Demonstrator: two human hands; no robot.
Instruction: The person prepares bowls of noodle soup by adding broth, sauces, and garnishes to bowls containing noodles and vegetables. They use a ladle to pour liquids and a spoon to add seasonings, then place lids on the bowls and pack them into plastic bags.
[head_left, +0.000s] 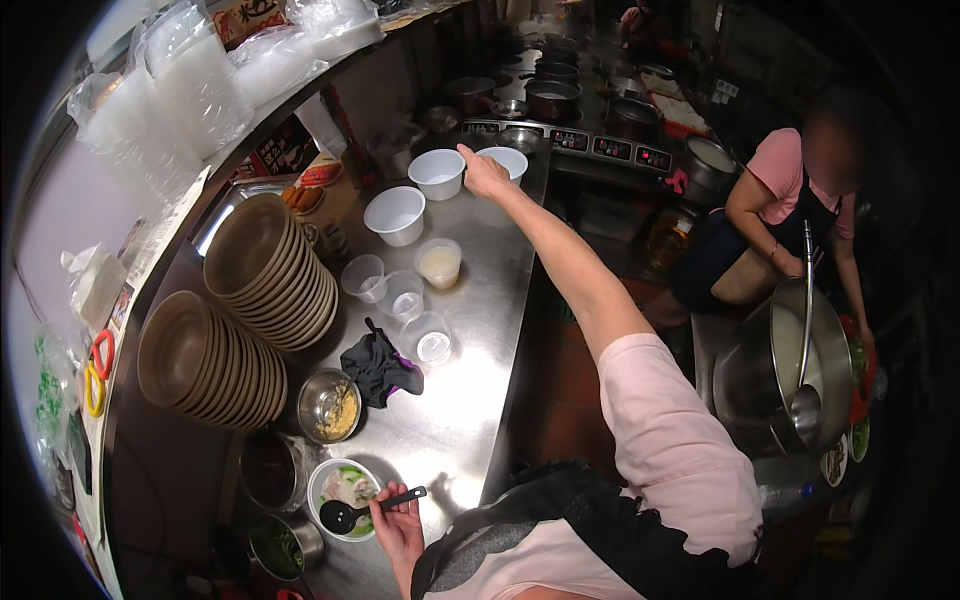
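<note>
My left hand (399, 521) holds a black plastic ladle (341, 517) by its handle, its bowl over a white takeaway bowl (313, 480) of meat slices and greens. At the far end of the steel counter (480, 300), my right hand (484, 174) reaches between two white plastic bowls (437, 174) (510, 159), its fingers at the left one's rim; whether they grip it cannot be told. A third white bowl (394, 216) stands closer. Clear plastic cups (427, 337) and a cup of cloudy liquid (439, 262) stand mid-counter.
Brown bowl stacks (270, 277), a dark cloth (379, 367) and a steel bowl of minced yellowish food (330, 405) line the left side. Cooking pots (553, 97) stand beyond. At right, a person (787, 180) stands behind a large stockpot (780, 367) with a steel ladle.
</note>
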